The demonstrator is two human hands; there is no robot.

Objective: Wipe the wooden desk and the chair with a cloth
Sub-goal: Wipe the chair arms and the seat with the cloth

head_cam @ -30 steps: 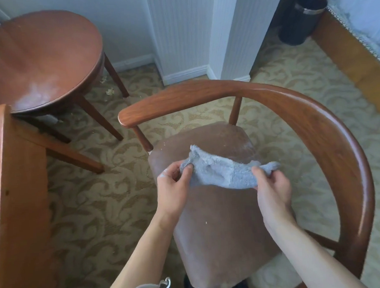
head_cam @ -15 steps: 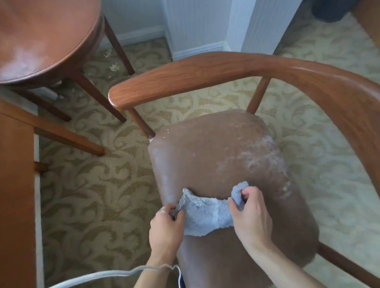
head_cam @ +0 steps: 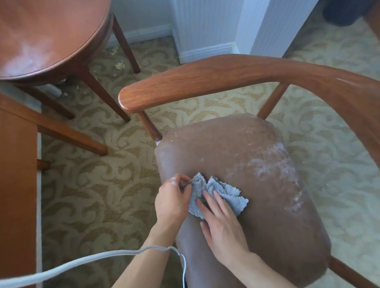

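The grey cloth (head_cam: 217, 196) lies bunched on the chair seat (head_cam: 240, 163), lower centre. The left hand (head_cam: 173, 201) pinches its edge; the right hand (head_cam: 223, 220) presses flat. Bunched, it may smear the white dust (head_cam: 270, 162) at centre right.

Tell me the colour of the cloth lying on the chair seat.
Pale grey-blue; the cloth shows clearly in the head view, the only view.

Cloth (head_cam: 217, 193) on chair seat (head_cam: 240, 163).
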